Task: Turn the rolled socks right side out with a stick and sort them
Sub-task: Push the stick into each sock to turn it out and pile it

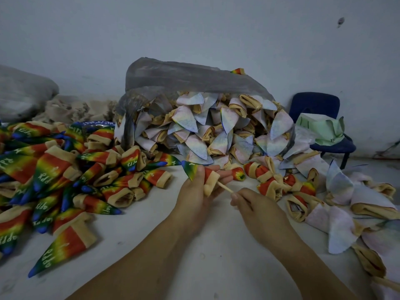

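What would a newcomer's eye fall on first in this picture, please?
First comes the bright heap of rainbow socks on the left, then the clear bag at centre back, which spills pale inside-out socks. In front, the left hand grips a tan-cuffed sock while the right hand pinches a stick that enters its cuff.

White "Happy" lettering on rainbow socks (62,252), left pile; some partly hidden.
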{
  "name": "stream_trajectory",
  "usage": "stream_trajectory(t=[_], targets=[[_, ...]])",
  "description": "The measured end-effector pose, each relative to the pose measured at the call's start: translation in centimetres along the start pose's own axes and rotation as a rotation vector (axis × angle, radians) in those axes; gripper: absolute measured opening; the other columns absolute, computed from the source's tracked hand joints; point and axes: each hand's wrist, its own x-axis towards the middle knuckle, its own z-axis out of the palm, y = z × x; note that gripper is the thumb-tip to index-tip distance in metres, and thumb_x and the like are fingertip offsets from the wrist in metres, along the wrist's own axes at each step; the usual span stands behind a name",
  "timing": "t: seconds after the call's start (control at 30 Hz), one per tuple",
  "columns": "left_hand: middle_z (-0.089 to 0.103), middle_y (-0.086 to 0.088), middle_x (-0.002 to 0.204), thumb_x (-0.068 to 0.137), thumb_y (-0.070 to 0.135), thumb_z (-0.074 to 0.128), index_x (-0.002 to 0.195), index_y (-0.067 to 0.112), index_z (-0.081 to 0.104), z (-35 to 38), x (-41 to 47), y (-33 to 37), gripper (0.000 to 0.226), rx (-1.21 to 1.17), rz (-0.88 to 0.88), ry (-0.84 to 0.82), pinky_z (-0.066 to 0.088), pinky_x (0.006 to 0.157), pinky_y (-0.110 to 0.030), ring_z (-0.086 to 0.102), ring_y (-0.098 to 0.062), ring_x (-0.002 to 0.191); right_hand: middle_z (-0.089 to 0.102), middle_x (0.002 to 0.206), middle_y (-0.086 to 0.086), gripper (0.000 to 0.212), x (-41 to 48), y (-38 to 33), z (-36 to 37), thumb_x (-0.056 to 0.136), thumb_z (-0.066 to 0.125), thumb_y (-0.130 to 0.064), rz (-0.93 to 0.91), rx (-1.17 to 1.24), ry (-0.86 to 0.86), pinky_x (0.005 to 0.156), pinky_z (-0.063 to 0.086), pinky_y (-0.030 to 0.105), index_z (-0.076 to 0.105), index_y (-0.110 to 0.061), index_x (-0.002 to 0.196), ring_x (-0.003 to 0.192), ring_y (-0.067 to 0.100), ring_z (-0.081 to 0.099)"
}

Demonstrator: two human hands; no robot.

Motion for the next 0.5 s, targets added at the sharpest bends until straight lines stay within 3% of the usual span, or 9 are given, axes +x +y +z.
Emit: stream_trajectory(t=[0.07,0.13,0.23,0.3,0.4,0.5], targets=[[0.072,-0.015,0.114,0.107,0.039,0.023,0.12,0.003,0.058,0.0,-0.1,0.1,0.052,-0.016,0.017,-0.045,0.057,0.087,-0.028,0.068,-0.026,0.111,0.065,0.084,-0.012,0.031,-0.2,-0.5,0.5,0.098,0.039,-0.043,0.05,0.162,-0.015,0.071,0.048,0.019,0.06,-0.03,0.08,0.082,0.0,0.06],[0.073,-0.016,0.113,0.107,0.038,0.023,0.117,0.002,0.059,-0.1,0.0,0.1,0.052,-0.004,0.025,-0.074,0.057,0.085,-0.028,0.068,-0.027,0.11,0.063,0.07,-0.016,0.036,-0.3,-0.6,0.4,0.097,0.042,-0.045,0.128,0.363,-0.109,0.054,0.039,0.006,0.066,-0.025,0.077,0.068,-0.007,0.057],[0.073,-0.018,0.108,0.108,0.037,0.025,0.11,0.003,0.062,-0.2,-0.1,0.1,0.05,0.03,-0.003,-0.109,0.058,0.081,-0.027,0.07,-0.029,0.105,0.047,0.045,-0.015,0.042,-0.6,-0.3,-0.9,0.094,0.045,-0.052,0.247,0.595,-0.318,0.04,0.03,0.011,0.07,-0.022,0.08,0.04,0.001,0.043],[0.074,-0.02,0.103,0.108,0.036,0.028,0.101,0.004,0.065,-0.3,-0.1,0.1,0.049,0.051,-0.009,-0.095,0.058,0.077,-0.027,0.072,-0.029,0.1,0.053,0.048,-0.017,0.041,-0.4,0.0,-1.1,0.093,0.045,-0.052,0.207,0.526,-0.314,0.04,0.032,0.008,0.071,-0.024,0.078,0.044,-0.003,0.049],[0.074,-0.021,0.098,0.106,0.033,0.032,0.077,0.008,0.076,-0.4,-0.1,0.1,0.059,0.065,-0.069,-0.059,0.058,0.076,-0.027,0.073,-0.03,0.096,0.066,0.074,-0.019,0.035,0.2,0.4,-1.3,0.093,0.044,-0.051,0.067,0.273,-0.214,0.057,0.039,0.006,0.068,-0.032,0.077,0.072,-0.015,0.057],[0.074,-0.022,0.104,0.102,0.046,0.04,0.087,-0.001,0.076,-0.3,-0.2,0.4,0.061,0.032,-0.131,-0.046,0.059,0.078,-0.028,0.072,-0.029,0.099,0.066,0.085,-0.018,0.03,0.5,1.5,-2.1,0.09,0.041,-0.059,0.012,0.069,-0.175,0.07,0.05,0.026,0.065,-0.043,0.081,0.08,-0.002,0.06]])
